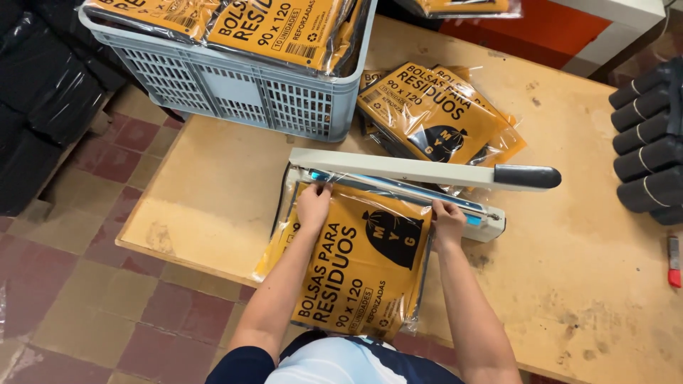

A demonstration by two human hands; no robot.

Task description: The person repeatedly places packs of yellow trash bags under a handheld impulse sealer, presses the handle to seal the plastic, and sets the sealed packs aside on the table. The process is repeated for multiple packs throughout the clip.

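Observation:
A clear plastic packet with an orange printed card and black bags inside (356, 263) lies on the wooden table (569, 270), its top edge under the raised arm of a white heat sealer (398, 171). My left hand (313, 205) pinches the packet's top left edge at the sealing bar. My right hand (448, 220) pinches the top right edge, close to the sealer's base. The sealer's black handle (526, 176) points right, and neither hand touches it.
A grey slatted crate (235, 92) with more orange packets stands at the back left. A loose pile of sealed packets (441, 114) lies behind the sealer. Black rolled bags (651, 142) are stacked at the right edge, with a red cutter (674, 262) below them. Tiled floor lies to the left.

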